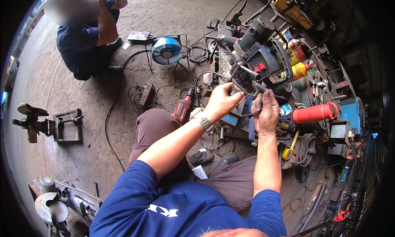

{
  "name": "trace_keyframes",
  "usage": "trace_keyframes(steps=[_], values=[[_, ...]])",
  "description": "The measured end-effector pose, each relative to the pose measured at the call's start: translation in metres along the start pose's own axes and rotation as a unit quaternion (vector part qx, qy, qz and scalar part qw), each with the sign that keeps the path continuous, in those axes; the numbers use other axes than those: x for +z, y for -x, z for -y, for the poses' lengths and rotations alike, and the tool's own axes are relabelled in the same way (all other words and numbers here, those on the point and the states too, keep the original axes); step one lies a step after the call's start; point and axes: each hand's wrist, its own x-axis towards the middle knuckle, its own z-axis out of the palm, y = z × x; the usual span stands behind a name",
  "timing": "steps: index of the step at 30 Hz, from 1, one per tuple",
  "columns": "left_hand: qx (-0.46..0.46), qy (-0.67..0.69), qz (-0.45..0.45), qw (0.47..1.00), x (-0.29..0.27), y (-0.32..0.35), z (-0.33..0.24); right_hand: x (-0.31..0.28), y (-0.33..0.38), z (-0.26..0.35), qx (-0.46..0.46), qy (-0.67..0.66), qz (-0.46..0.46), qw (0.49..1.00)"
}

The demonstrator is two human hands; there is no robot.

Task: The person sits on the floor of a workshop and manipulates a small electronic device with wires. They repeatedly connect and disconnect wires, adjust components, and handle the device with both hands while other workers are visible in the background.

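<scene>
Blue-shirted shoulders fill the lower edge, w/ brown-trousered knees just beyond; both forearms reach up to a cluttered workshop floor. Left hand (pixel 222 100), a watch at its wrist, has fingers curled and pinched together on thin wires (pixel 243 98), incl. a red one, right at the fingertips. Right hand (pixel 265 111) is closed in a fist round a dark ribbed cable or handle (pixel 257 89), thumb up; exactly what it grips is hard to tell. Directly above both sets of fingers sits a grey power tool (pixel 263 56) w/ red buttons. Left of the left fingers lies a red drill (pixel 182 107); farther up-left, a blue cable reel (pixel 166 49). Right of the right fingers: a red cylinder (pixel 314 112), a yellow bottle (pixel 299 70), coiled cable (pixel 306 146). Well apart at upper left, another person (pixel 88 39) in dark blue crouches on the concrete.
</scene>
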Motion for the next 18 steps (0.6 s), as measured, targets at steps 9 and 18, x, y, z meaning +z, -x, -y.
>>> trace_keyframes(steps=[9, 18], values=[[0.011, 0.011, 0.003, 1.000, -0.003, -0.009, 0.023, 0.006, 0.010, -0.013, 0.014, 0.043, 0.126, 0.991], [-0.004, -0.077, -0.035, 0.996, 0.001, -0.005, 0.011, 0.006, 0.010, -0.011, 0.061, 0.072, 0.115, 0.989]])
